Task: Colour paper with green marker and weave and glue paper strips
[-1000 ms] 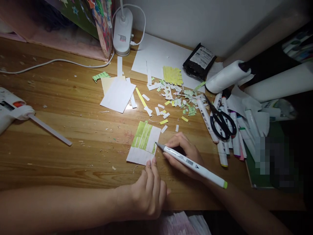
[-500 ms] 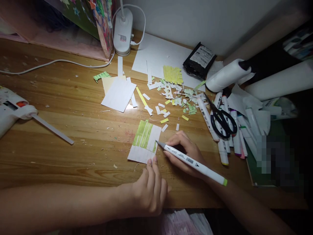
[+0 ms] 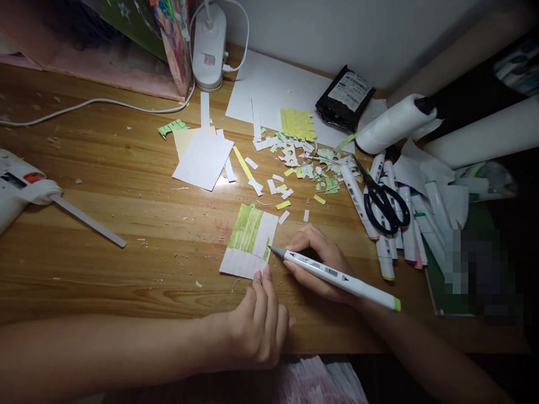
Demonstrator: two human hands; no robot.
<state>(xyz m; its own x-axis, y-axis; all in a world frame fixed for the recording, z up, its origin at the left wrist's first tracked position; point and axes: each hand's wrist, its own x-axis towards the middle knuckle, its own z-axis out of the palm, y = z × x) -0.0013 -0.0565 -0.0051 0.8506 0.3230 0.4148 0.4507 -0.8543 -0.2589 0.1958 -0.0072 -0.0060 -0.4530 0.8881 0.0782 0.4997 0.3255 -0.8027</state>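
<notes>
A small white paper card (image 3: 249, 242) lies on the wooden desk (image 3: 126, 224), its upper part coloured in green strokes. My right hand (image 3: 322, 264) grips a white marker (image 3: 337, 276) with a green end cap, and the grey tip touches the card's right edge. Two fingertips of my left hand (image 3: 259, 325) press down the card's near right corner, and the forearm lies along the desk's front edge.
Paper scraps (image 3: 295, 168), a white sheet (image 3: 204, 160) and a yellow woven piece (image 3: 298, 124) lie beyond the card. Black scissors (image 3: 381, 199) rest on several markers (image 3: 400, 224) at the right. A glue gun (image 3: 25, 188) sits far left, a lamp base (image 3: 209, 50) at the back.
The marker has tilted flatter, its capped end swinging slightly right. The view has shifted a little; both hands stay at the card.
</notes>
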